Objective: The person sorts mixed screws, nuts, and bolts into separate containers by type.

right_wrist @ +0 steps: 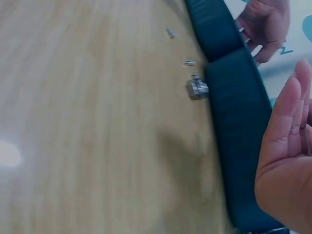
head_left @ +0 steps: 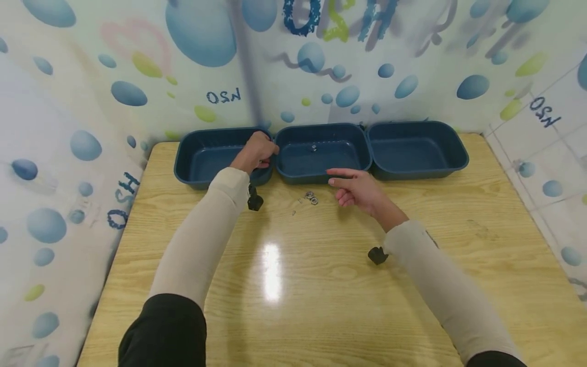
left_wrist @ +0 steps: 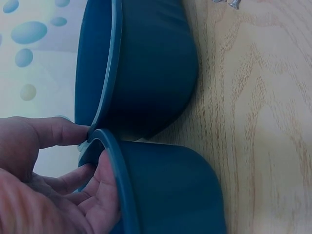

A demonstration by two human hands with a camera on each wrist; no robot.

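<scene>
My left hand [head_left: 258, 151] is at the right end of the left blue bin [head_left: 197, 182]. In the left wrist view its fingers [left_wrist: 105, 187] reach inside that bin, while the thumb lies outside near the joint with the middle bin [left_wrist: 156, 63], so the hand grips the end wall. The right hand [head_left: 357, 189] hovers by the front edge of the middle bin, index finger extended, holding nothing. On the table left of it lie metal nuts [head_left: 314, 201] and small screws [head_left: 294, 213]. One small metal piece [head_left: 314, 148] sits in the middle bin.
The right blue bin [head_left: 415, 176] touches the middle one, completing a row along the back of the wooden table [head_left: 321, 306]. Behind it rises a bubble-patterned sheet [head_left: 257, 66]. Black wrist devices [head_left: 378, 255] hang below both forearms.
</scene>
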